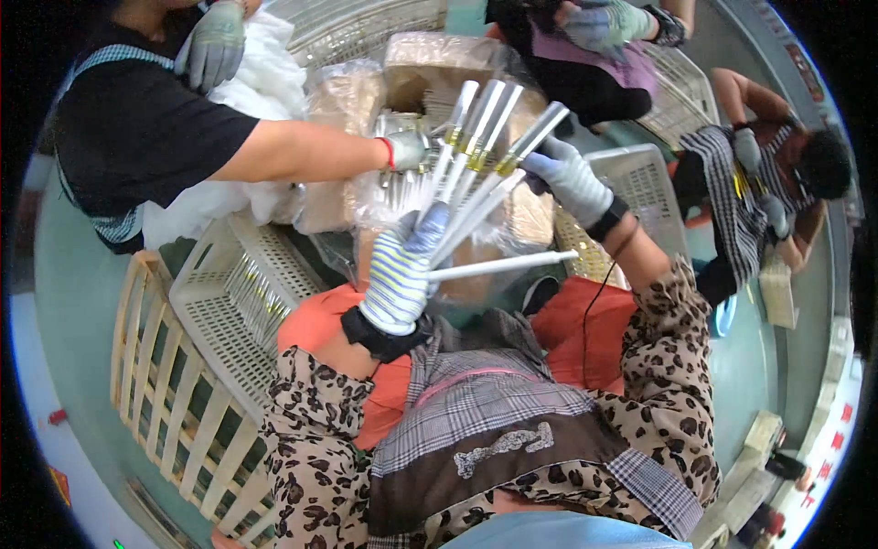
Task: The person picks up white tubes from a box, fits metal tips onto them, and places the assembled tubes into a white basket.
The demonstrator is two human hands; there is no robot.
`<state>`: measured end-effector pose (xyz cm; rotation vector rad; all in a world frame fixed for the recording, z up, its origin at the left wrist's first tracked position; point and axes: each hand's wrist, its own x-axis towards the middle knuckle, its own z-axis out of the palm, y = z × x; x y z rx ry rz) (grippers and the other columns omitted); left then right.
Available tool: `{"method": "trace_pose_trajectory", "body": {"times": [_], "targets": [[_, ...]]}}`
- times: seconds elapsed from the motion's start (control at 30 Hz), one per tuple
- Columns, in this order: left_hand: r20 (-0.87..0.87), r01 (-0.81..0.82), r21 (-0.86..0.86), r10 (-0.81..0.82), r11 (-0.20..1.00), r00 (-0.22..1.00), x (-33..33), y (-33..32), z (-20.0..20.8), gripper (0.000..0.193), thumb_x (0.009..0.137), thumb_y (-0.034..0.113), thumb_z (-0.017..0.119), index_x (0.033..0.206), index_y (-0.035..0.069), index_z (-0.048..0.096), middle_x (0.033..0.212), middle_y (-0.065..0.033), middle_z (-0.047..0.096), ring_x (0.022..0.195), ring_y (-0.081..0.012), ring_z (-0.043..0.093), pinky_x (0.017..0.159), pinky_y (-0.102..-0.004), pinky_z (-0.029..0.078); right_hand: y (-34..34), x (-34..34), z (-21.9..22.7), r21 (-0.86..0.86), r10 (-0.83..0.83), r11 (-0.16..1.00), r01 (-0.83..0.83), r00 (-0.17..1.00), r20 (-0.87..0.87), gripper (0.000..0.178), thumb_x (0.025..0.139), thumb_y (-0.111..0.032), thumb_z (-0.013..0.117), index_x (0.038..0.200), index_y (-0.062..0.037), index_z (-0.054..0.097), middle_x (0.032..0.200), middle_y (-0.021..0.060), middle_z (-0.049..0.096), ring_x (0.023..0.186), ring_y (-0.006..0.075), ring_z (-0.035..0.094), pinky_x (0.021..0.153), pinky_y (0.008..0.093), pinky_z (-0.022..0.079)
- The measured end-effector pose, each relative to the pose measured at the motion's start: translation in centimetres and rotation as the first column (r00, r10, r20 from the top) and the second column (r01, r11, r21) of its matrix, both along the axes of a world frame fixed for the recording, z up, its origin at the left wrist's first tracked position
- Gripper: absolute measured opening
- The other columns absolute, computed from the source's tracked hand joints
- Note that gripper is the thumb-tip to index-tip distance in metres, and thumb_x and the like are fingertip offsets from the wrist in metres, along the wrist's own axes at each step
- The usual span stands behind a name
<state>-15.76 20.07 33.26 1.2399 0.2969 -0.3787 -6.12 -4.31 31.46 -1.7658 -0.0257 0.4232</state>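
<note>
My left hand, in a blue-and-yellow striped glove, is closed around the lower part of a fanned bundle of white rods. Their upper ends are silver-grey with yellow bands below. One plain white rod sticks out sideways to the right from the same hand. My right hand, in a grey glove, has its fingers bent in against the rightmost rods of the bundle. Its fingertips are partly hidden, but they look closed on a rod. Behind the bundle is an opened carton lined with clear plastic, holding more rods.
At the left, a co-worker's gloved hand reaches into the carton. A white plastic basket with rods stands by my left knee, beside a slatted wooden frame. Another basket is at the right. Other gloved people sit beyond and to the right.
</note>
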Motion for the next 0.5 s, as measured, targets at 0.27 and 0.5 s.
{"method": "trace_pose_trajectory", "body": {"times": [0.27,0.5], "targets": [[0.035,0.097,0.145,-0.103,0.985,0.994,-0.1,0.1,-1.0,0.04,0.081,0.042,0.061,0.09,0.003,0.06,0.056,0.0023,0.049,0.042,-0.0053,0.039,0.038,-0.0217,0.03,-2.8,-8.6,3.8,0.338,-0.382,0.873,0.351,0.924,0.029,0.023,0.083,-0.021,0.06,0.098,-0.005,0.055,0.071,-0.0021,0.053,0.052,0.0039,0.045,0.046,0.0171,0.034],[0.101,0.151,0.117,-0.163,0.982,0.982,-0.3,0.0,-0.9,0.036,0.081,0.034,0.065,0.094,0.0,0.061,0.071,0.0013,0.057,0.057,-0.0036,0.044,0.047,-0.0213,0.035,-1.6,-9.9,3.9,0.331,-0.305,0.908,0.257,0.947,0.101,0.015,0.082,-0.019,0.059,0.088,-0.0051,0.056,0.068,-0.0028,0.049,0.059,0.0049,0.043,0.054,0.019,0.034]]}}
